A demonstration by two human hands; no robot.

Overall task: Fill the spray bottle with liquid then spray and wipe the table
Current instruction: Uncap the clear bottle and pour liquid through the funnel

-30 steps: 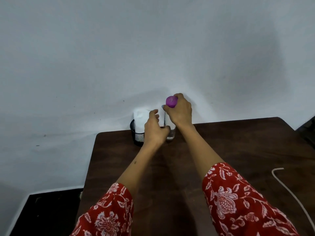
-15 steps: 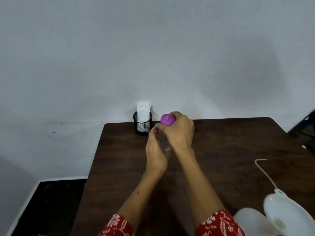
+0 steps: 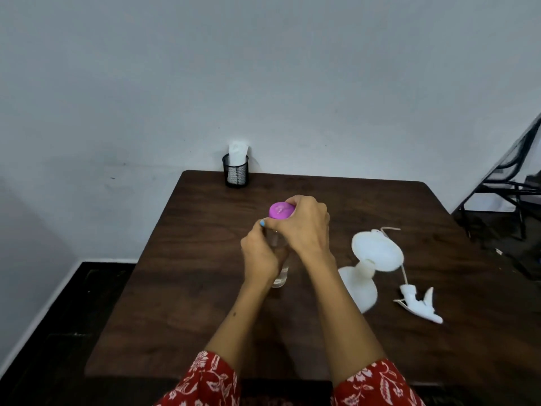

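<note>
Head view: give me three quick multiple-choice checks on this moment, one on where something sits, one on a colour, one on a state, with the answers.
1. Where does the mesh cup stand?
A. at the table's far edge by the wall
B. beside the spray head
C. on the floor

2. What colour is the cap on the clear bottle?
A. white
B. purple
C. black

3. How is the spray head right now?
A. screwed onto the white bottle
B. held in the left hand
C. lying loose on the table

Answers: 1 A, the cup stands at the back rim of the table against the wall. 2 B, the cap under the right hand is purple, while the left hand grips the bottle's body. 3 C, the spray head lies apart from the white bottle, its tube trailing.
</note>
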